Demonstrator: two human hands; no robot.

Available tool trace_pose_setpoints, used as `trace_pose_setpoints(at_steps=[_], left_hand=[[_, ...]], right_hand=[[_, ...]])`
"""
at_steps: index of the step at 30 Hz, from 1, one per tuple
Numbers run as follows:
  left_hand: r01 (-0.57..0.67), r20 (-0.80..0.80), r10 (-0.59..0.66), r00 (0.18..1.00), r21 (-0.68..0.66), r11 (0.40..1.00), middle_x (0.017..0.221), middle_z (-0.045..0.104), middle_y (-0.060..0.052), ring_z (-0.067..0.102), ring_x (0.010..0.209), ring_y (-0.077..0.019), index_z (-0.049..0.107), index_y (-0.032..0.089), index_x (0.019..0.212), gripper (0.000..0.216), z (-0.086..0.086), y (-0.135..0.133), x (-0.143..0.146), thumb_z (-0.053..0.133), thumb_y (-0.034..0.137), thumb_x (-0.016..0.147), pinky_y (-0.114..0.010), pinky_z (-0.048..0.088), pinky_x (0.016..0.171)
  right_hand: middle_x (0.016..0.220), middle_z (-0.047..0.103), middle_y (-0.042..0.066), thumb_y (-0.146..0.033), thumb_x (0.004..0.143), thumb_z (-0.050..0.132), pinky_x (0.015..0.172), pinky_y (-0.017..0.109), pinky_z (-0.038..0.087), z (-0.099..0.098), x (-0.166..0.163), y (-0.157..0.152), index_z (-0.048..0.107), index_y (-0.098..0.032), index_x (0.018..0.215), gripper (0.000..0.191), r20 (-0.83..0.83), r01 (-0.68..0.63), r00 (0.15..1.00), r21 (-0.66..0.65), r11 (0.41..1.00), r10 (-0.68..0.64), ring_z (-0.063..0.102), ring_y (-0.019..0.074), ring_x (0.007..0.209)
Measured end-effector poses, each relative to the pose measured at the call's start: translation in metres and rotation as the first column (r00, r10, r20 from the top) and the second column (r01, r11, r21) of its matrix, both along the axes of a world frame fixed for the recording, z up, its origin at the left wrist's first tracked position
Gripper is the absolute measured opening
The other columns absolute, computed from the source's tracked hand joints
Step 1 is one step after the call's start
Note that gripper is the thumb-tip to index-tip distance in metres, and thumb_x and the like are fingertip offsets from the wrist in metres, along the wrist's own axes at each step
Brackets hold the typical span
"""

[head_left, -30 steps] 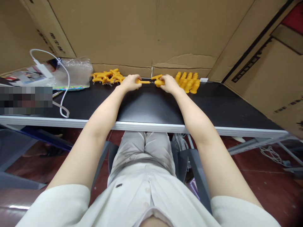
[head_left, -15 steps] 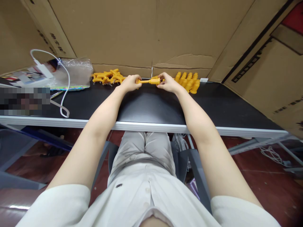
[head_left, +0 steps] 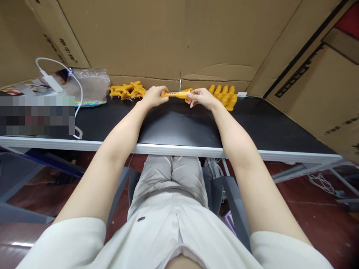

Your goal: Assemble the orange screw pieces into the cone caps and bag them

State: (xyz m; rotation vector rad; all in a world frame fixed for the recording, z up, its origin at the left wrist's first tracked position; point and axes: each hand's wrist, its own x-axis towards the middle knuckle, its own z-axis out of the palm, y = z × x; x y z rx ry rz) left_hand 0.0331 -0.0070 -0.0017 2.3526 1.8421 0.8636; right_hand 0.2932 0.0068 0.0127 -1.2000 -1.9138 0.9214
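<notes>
My left hand (head_left: 153, 97) is closed around the left end of a yellow threaded rod (head_left: 172, 95), just above the far part of the tabletop. The rod's right end meets a yellow ribbed cylinder (head_left: 182, 95), in line with it. Fingertips of my right hand (head_left: 203, 98) pinch the cylinder's right end, the other fingers loosely curled. Another yellow piece (head_left: 188, 90) shows partly behind the cylinder. Beside my left hand lies a pile of yellow branching parts (head_left: 127, 90) with small metal bits. Several yellow bottle-shaped pieces (head_left: 224, 96) lie in rows past my right hand.
Cardboard (head_left: 179, 41) walls in the back and right side of the black table (head_left: 176, 129). On the left are a clear plastic bag (head_left: 88, 84), a white device with a cable (head_left: 54, 83) and a blurred-out patch. A small white block (head_left: 241, 94) lies at the back right.
My right hand has shifted its grip on the cylinder's right end, its wrist slightly further right and its fingers more extended. My left hand keeps its hold almost in place.
</notes>
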Motion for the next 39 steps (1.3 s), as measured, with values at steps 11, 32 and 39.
trace_pose_setpoints(at_steps=[11, 32, 39], left_hand=[[0.019, 0.004, -0.019, 1.0, -0.064, 0.998, 0.099, 0.073, -0.007, 0.068, 0.102, -0.029, 0.081, 0.02, 0.12, 0.038, 0.002, 0.007, -0.003, 0.069, 0.029, 0.086, -0.041, 0.054, 0.103], [-0.082, -0.145, 0.103, 0.984, 0.141, 0.987, 0.123, 0.081, -0.016, 0.072, 0.123, -0.0373, 0.075, 0.019, 0.136, 0.046, 0.002, -0.007, 0.01, 0.064, 0.027, 0.093, -0.047, 0.054, 0.107], [-0.048, -0.002, 0.048, 0.999, 0.037, 0.998, 0.115, 0.079, -0.011, 0.07, 0.115, -0.0312, 0.078, 0.02, 0.127, 0.042, 0.004, -0.005, 0.008, 0.066, 0.026, 0.087, -0.042, 0.054, 0.105]], right_hand=[[0.08, 0.075, 0.003, -0.041, 0.101, 0.087, 0.082, 0.034, 0.065, -0.001, -0.004, -0.004, 0.063, -0.021, 0.087, 0.034, 0.01, 0.038, 0.999, -0.015, 0.999, -0.038, 0.071, 0.0148, 0.065], [0.061, 0.066, 0.003, -0.067, 0.104, 0.075, 0.053, 0.026, 0.052, -0.002, -0.005, 0.005, 0.059, -0.022, 0.079, 0.054, -0.15, -0.068, 0.987, -0.084, 0.994, 0.055, 0.059, 0.013, 0.05], [0.102, 0.079, 0.012, -0.059, 0.113, 0.059, 0.089, 0.041, 0.062, -0.02, -0.005, 0.03, 0.068, -0.019, 0.113, 0.041, 0.16, 0.011, 0.985, 0.275, 0.961, -0.057, 0.077, 0.0259, 0.091]])
